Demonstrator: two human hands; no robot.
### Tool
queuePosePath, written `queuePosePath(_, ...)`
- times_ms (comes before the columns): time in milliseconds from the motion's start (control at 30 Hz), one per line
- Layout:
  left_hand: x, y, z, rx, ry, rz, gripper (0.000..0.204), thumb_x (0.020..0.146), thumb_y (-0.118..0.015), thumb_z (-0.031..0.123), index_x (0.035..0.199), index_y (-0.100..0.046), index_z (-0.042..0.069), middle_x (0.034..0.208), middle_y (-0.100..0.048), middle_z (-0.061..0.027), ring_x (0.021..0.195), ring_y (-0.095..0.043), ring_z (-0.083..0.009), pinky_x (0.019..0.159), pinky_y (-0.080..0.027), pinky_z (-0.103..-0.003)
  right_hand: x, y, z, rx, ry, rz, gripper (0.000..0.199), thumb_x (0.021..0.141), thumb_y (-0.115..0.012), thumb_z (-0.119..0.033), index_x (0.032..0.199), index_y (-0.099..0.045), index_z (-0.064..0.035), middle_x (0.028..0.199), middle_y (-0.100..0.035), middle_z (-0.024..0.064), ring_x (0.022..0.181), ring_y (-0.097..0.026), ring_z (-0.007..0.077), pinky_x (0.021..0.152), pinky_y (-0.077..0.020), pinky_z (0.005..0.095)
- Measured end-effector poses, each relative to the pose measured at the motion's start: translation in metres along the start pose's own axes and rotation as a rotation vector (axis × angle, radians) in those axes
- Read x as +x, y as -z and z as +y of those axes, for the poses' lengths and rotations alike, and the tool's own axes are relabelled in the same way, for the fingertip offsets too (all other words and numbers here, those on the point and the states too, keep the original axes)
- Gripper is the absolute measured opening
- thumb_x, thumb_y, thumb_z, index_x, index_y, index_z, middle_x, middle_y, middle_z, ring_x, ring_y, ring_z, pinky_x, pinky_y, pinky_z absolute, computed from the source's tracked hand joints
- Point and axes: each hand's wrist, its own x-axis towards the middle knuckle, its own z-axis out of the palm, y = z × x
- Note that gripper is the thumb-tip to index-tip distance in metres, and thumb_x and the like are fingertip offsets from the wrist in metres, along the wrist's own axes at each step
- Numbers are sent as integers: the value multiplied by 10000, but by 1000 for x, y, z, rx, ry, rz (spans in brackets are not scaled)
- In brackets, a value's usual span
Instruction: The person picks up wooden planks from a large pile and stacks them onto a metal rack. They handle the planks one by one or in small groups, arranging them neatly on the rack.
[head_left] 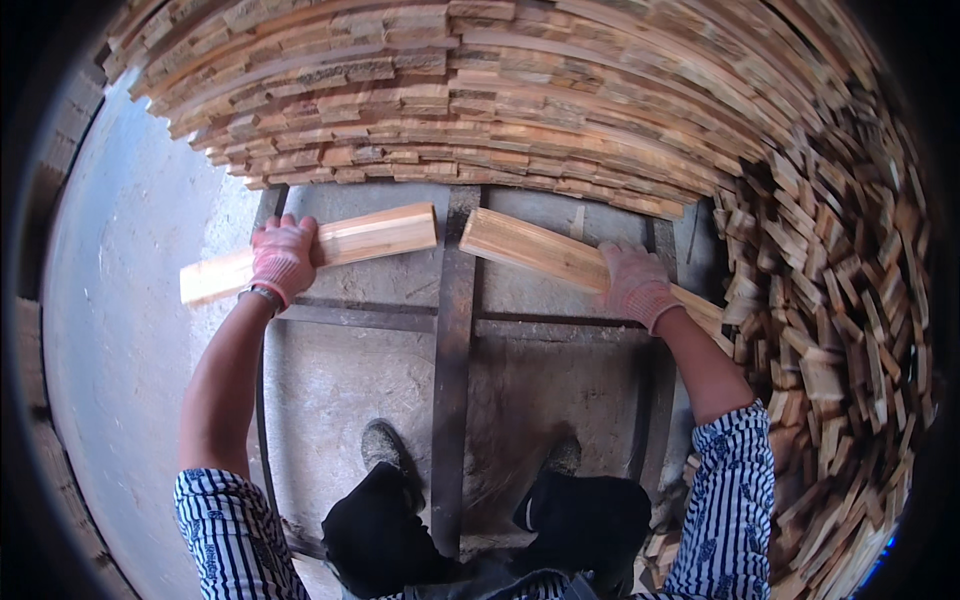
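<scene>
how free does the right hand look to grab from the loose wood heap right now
Probably not yet: the loose wood heap lies close by, but the right hand is closed around a wooden strip, which would likely need releasing first.

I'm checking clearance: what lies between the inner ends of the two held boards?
The head view shows a narrow gap between the left board and right board, with a dark metal bar visible beneath.

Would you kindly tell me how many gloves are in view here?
2: the left glove is on the left hand, which grips the left board; the right glove is on the right hand, which grips the right board.
</scene>
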Motion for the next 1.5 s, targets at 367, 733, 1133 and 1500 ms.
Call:
queuePosePath(367, 128, -92, 34, 155, -176, 106, 274, 851, -657, 274, 1100, -621, 166, 1092, -646, -110, 1050, -630, -296, 860, -481, -466, 97, -22, -5, -67, 45, -12, 759, 747, -817, -411, 1364, -490, -113, 1342, -542, 175, 1286, -516, 361, 1062, -404, 455)
queuePosePath(733, 154, -104, 41, 23, -263, 56, 314, 838, -649, 219, 1136, -599, 134, 1133, -631, -150, 1100, -615, -325, 932, -455, -481, 154, -28, -6, -272, 19, -68, 766, 783, -817, -361, 1395, -436, -101, 1332, -535, 182, 1287, -517, 353, 997, -474, 481)
queuePosePath(1133, 154, -105, 46, 76, -216, 0, 427, 799, -700, 223, 1197, -574, 131, 1175, -621, -149, 1152, -587, -323, 977, -441, -468, 168, -55, -15, -283, 34, -64, 631, 814, -783, -304, 1334, -485, -106, 1342, -532, 166, 1236, -555, 347, 967, -496, 477)
queuePosePath(1500, 141, -169, 27, 28, -88, 316, 730, 780, -785, 277, 1396, -449, 77, 1325, -537, -172, 1293, -477, -366, 1160, -305, -477, 135, -74, -65, -140, -25, 536, 499, 921, -520, -172, 1405, -466, -62, 1310, -558, 177, 1244, -522, 402, 1057, -400, 565)
